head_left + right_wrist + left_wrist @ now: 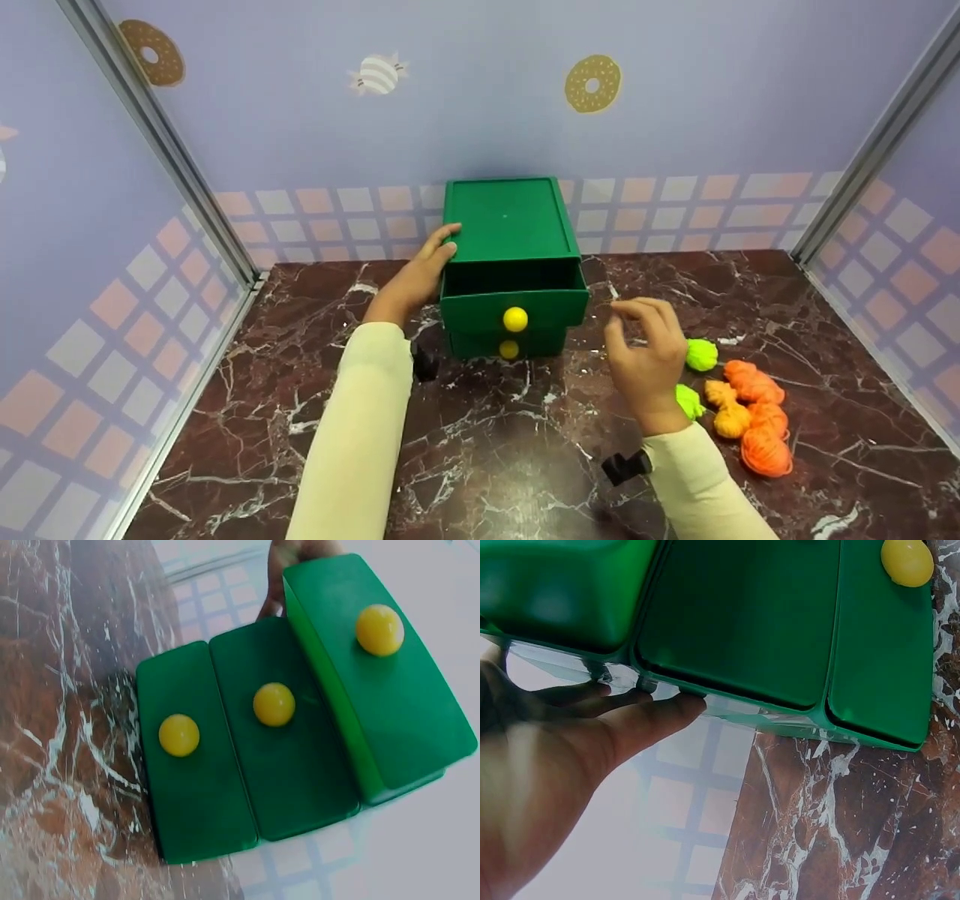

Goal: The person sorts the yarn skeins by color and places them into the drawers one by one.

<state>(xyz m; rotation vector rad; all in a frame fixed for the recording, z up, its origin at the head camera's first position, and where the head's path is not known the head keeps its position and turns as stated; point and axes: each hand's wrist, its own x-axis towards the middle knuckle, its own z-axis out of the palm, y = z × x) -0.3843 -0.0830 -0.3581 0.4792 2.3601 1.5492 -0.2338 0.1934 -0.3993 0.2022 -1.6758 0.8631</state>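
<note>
A green three-drawer cabinet [510, 221] stands on the table against the back wall. Its top drawer [480, 310] is pulled out and shows a dark interior; a round yellow knob [515, 319] sits on the front. In the right wrist view the middle drawer [300, 757] and bottom drawer [206, 791] are pushed in, each with a yellow knob. My left hand [418, 283] rests against the cabinet's left side, fingers extended along the wall. To the right of the drawer, my right hand [651, 360] hovers with loosely bent fingers and nothing between them.
Right of my right hand lie yarn balls: bright green ones [702, 355], a yellow-orange pair [731, 421] and several orange ones [766, 452]. The marbled table [480, 465] is bordered by patterned panels [480, 97] at the back and both sides.
</note>
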